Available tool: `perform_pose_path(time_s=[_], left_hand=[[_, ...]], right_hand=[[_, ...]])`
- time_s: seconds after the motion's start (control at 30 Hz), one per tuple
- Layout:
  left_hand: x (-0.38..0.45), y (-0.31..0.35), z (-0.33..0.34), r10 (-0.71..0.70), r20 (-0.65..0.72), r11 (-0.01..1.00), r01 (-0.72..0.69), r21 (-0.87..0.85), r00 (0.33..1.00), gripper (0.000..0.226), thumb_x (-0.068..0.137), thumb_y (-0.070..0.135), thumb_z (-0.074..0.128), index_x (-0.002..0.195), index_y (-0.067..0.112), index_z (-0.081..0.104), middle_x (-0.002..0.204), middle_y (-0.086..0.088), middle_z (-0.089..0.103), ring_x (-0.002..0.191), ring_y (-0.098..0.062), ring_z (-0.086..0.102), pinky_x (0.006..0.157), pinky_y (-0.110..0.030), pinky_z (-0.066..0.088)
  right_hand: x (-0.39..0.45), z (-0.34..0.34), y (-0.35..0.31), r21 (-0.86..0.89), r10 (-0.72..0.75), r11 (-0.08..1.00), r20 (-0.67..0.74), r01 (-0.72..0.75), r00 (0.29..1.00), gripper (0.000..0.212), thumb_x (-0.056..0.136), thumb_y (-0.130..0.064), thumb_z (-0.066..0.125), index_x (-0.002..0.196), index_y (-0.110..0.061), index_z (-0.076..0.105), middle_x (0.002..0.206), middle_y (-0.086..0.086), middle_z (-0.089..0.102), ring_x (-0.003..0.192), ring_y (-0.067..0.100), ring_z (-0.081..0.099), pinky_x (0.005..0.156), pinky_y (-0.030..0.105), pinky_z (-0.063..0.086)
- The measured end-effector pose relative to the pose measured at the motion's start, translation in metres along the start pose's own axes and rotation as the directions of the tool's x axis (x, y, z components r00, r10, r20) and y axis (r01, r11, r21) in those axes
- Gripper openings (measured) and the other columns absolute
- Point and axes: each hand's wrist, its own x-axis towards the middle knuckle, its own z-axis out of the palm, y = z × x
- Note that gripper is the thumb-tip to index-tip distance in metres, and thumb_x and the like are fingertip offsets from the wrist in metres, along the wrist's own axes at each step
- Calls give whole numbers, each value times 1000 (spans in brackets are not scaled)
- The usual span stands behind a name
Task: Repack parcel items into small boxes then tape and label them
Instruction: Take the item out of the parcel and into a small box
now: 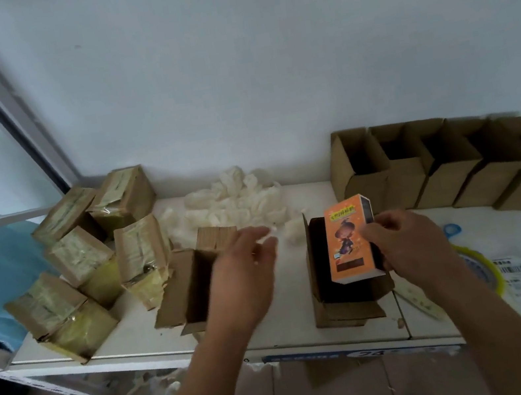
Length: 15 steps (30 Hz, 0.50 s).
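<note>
Head view: right hand [406, 241] grips orange box [350, 240] upright over open carton [345, 290] on white table [293, 313]. Left hand [245, 276] hovers with fingers spread, holding nothing, beside another open carton [191, 286]. Taped parcels [82, 260] far left; empty cartons [448, 167] along wall.

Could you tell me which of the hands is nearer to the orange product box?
Right. The right hand grips the orange product box by its right edge; the left hand hovers open, apart, to its left.
</note>
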Motion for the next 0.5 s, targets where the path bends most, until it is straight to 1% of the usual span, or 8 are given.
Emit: perform_pose_path(time_s=[0.07, 0.1, 0.17, 0.2, 0.27, 0.33, 0.4, 0.5], left_hand=[[-2, 14, 26, -50, 115, 999, 52, -12, 992, 36, 99, 43, 48, 133, 30, 55, 130, 13, 57, 95, 6, 52, 83, -13, 39], [0, 18, 38, -84, 163, 996, 87, -12, 983, 41, 100, 47, 45, 136, 30, 51, 133, 11, 56, 99, 5, 51, 83, -16, 39], [5, 19, 51, -185, 247, 979, 202, -42, 951, 48, 99, 52, 43, 140, 27, 47, 134, 8, 56, 105, -1, 52, 82, -19, 41], [8, 19, 57, -230, 284, 966, 253, -47, 931, 49, 99, 53, 42, 139, 26, 48, 130, 7, 58, 106, -4, 55, 83, -22, 45], [11, 17, 66, -282, 335, 952, 305, -17, 899, 41, 99, 52, 42, 126, 24, 57, 110, 7, 65, 96, -7, 61, 84, -30, 53], [13, 15, 69, -314, 338, 940, 340, -22, 887, 31, 101, 46, 42, 107, 23, 61, 93, 4, 65, 84, -10, 61, 76, -30, 55], [13, 13, 68, -329, 318, 931, 362, -47, 889, 28, 102, 41, 41, 95, 23, 61, 89, -1, 63, 81, -14, 59, 67, -27, 50], [10, 10, 66, -352, 322, 912, 400, -95, 879, 28, 103, 38, 42, 92, 21, 61, 91, -5, 62, 84, -18, 60, 69, -30, 50]], right_hand=[[2, -1, 7, -95, -16, 995, 29, 19, 999, 26, 91, -39, 60, 108, -20, 63, 89, -7, 66, 76, 8, 66, 65, 31, 58], [2, -2, 8, -141, -16, 990, 54, 23, 998, 22, 91, -41, 59, 104, -23, 61, 87, -9, 64, 76, 8, 65, 68, 32, 59], [2, 4, 7, -240, -19, 970, 113, 46, 993, 20, 91, -43, 58, 100, -25, 57, 89, -7, 64, 77, 9, 65, 70, 32, 59], [3, 6, 6, -292, -20, 954, 137, 60, 990, 23, 91, -44, 58, 102, -24, 57, 92, -4, 66, 79, 11, 65, 70, 30, 58], [6, 12, 5, -372, -23, 924, 181, 90, 983, 30, 92, -42, 58, 112, -20, 53, 102, 1, 66, 85, 14, 64, 68, 27, 52], [11, 17, 6, -432, -38, 892, 220, 133, 975, 34, 94, -36, 57, 121, -18, 46, 111, 7, 63, 93, 21, 61, 68, 28, 43], [17, 20, 7, -489, -53, 855, 253, 175, 966, 36, 95, -31, 56, 124, -16, 42, 116, 10, 61, 99, 25, 59, 70, 28, 39], [25, 28, 7, -537, -18, 822, 311, 191, 950, 41, 95, -26, 57, 130, -14, 38, 115, 9, 60, 95, 22, 58, 71, 29, 42]])
